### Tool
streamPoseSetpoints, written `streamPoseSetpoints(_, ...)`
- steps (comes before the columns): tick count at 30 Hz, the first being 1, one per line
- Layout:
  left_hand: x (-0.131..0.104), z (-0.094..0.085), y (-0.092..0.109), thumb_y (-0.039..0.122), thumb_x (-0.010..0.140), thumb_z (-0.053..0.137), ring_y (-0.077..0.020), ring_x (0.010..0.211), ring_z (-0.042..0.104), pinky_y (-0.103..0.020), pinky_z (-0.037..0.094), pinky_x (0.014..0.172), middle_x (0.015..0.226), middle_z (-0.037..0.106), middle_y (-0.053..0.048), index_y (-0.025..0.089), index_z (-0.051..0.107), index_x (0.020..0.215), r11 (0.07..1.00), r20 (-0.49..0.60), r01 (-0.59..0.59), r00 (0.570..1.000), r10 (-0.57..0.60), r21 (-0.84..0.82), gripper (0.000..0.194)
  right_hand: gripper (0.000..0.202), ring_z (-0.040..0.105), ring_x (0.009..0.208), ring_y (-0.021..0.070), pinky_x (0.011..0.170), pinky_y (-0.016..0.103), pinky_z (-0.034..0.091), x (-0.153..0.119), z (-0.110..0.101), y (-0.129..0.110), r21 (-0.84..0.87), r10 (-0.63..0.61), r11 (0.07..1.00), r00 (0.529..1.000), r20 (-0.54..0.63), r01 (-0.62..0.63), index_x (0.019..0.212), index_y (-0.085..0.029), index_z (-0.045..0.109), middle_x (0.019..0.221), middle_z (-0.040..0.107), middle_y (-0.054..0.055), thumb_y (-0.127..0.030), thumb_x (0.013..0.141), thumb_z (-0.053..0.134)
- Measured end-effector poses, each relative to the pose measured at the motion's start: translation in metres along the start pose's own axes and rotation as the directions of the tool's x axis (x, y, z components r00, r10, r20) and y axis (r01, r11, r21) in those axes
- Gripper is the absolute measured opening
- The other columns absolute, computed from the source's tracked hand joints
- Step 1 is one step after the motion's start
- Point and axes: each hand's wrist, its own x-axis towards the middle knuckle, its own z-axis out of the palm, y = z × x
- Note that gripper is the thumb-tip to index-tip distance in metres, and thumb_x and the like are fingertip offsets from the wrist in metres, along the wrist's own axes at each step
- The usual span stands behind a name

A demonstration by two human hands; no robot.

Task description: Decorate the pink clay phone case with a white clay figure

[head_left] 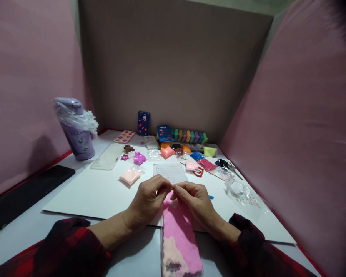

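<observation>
My left hand (151, 194) and my right hand (194, 200) meet over the far end of a phone case (181, 227). Thumbs and forefingers of both are pinched together around something tiny, perhaps reddish, too small to make out. Pink clay covers most of the case, with a pale peach patch at its near end around the camera cutout. A small whitish spot (174, 204) shows on the pink just under my fingers. Behind my fingertips lies a lined sheet of paper (173, 174). A small blue piece (211, 197) is beside my right hand.
Bagged clay, including a peach packet (129, 177) and a coral packet (167, 152), lies across the white board (75, 198). Red-handled scissors (198, 172), a clear case (105, 157), decorated cases (143, 123) and a bag of beads (245, 194) surround it. A purple tumbler (80, 140) stands left.
</observation>
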Motion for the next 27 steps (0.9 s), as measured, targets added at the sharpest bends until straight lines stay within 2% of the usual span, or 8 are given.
streamPoseSetpoints(7,-0.0014,0.0021,0.0014,0.013,0.081,0.057,-0.0125,0.061,0.057,-0.022,0.044,0.058,0.068,0.061,0.000,0.014,0.060,0.078,0.986,0.066,0.157,0.986,-0.153,-0.063,0.004,0.024,0.058,0.058,0.0110,0.057,0.022,0.042,-0.0016,-0.0025,0.0037,-0.002,-0.009,1.000,1.000,0.009,0.009,0.075,-0.016,0.070,0.069,0.068,0.002,-0.033,0.087,0.058)
streamPoseSetpoints(12,-0.0012,0.0025,0.0011,0.020,0.083,0.057,-0.0131,0.064,0.055,-0.024,0.044,0.060,0.069,0.059,0.000,0.015,0.058,0.079,0.949,0.108,0.266,0.962,-0.251,-0.167,0.007,0.021,0.059,0.060,0.0110,0.058,0.022,0.043,-0.0012,-0.0032,0.0050,0.000,-0.014,1.000,1.000,-0.002,0.014,0.078,-0.017,0.070,0.072,0.068,0.002,-0.032,0.087,0.059)
streamPoseSetpoints(16,-0.0003,0.0022,0.0002,0.023,0.084,0.057,-0.0130,0.067,0.054,-0.024,0.044,0.062,0.072,0.059,0.001,0.016,0.060,0.085,0.935,0.081,0.288,0.957,-0.278,-0.207,0.008,0.018,0.058,0.059,0.0108,0.056,0.022,0.043,-0.0008,-0.0038,0.0069,0.009,-0.017,1.000,1.000,-0.009,0.017,0.083,-0.018,0.070,0.071,0.068,0.002,-0.032,0.087,0.059)
streamPoseSetpoints(22,0.0007,0.0015,0.0031,0.020,0.083,0.058,-0.0146,0.076,0.060,-0.024,0.046,0.071,0.079,0.065,-0.002,0.015,0.065,0.086,0.917,0.115,0.310,0.950,-0.290,-0.252,0.008,0.018,0.056,0.057,0.0100,0.057,0.022,0.043,-0.0008,-0.0033,0.0076,0.018,-0.021,1.000,1.000,-0.009,0.021,0.081,-0.017,0.069,0.069,0.067,0.002,-0.032,0.087,0.060)
streamPoseSetpoints(27,0.0019,0.0006,0.0058,0.020,0.083,0.057,-0.0126,0.071,0.058,-0.022,0.044,0.065,0.076,0.064,0.000,0.016,0.065,0.083,0.894,0.099,0.344,0.939,-0.329,-0.287,0.009,0.017,0.055,0.058,0.0099,0.058,0.022,0.045,-0.0012,-0.0032,0.0065,0.023,-0.015,1.000,1.000,-0.020,0.015,0.079,-0.016,0.066,0.066,0.065,0.001,-0.031,0.087,0.060)
